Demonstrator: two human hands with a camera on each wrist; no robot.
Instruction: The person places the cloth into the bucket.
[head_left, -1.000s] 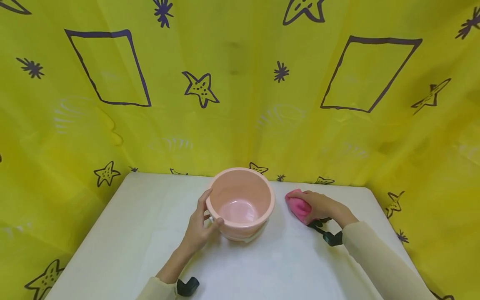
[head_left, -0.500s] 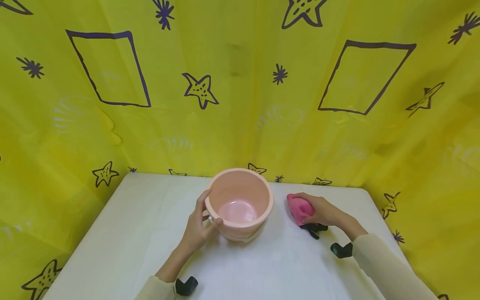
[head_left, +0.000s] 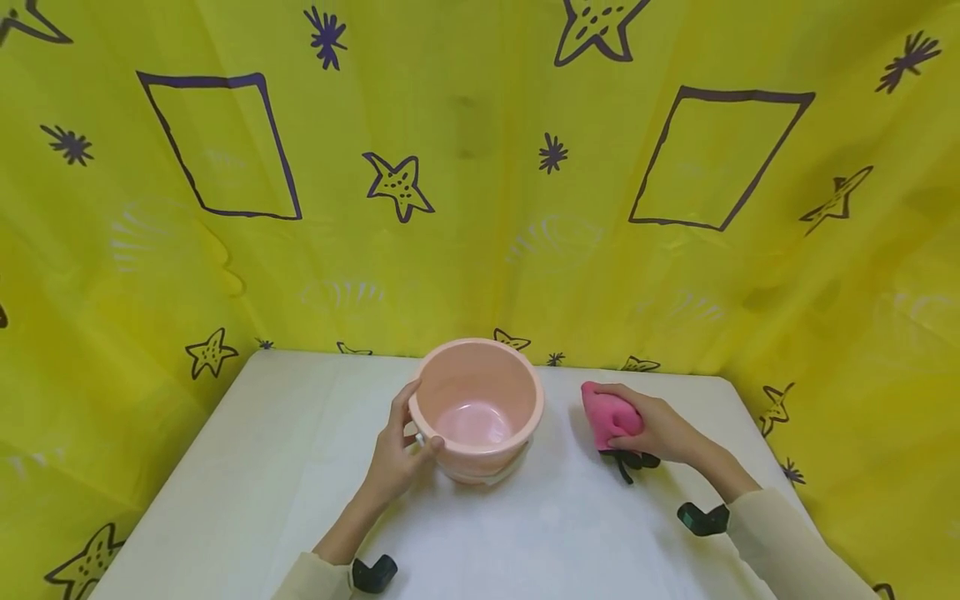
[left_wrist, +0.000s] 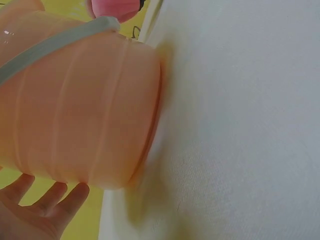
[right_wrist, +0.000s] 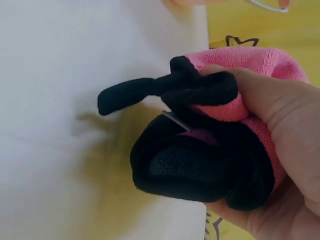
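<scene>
A peach plastic bucket point(head_left: 477, 467) with a pale handle point(left_wrist: 60, 46) stands on the white table, its mouth tipped toward the head camera. My left hand point(head_left: 397, 454) grips it at its left side, thumb over the near rim and fingers point(left_wrist: 71, 202) against the ribbed wall. To the right, my right hand point(head_left: 660, 429) holds a bunched pink terry-cloth piece point(head_left: 609, 419) with black edging and a black bow point(right_wrist: 200, 90). In the right wrist view its black-edged opening faces the camera, and a loose black end sticks out over the table. The bucket's inside shows nothing in it.
The white table point(head_left: 247, 483) reaches back to a yellow curtain point(head_left: 465, 250) printed with stars and frames, which also hangs along both sides. Dark wrist-camera mounts point(head_left: 703, 518) sit at both cuffs.
My right hand has moved a little right and toward me with the pink cloth, turning it so the black bow shows more. The left hand and bucket stay nearly still.
</scene>
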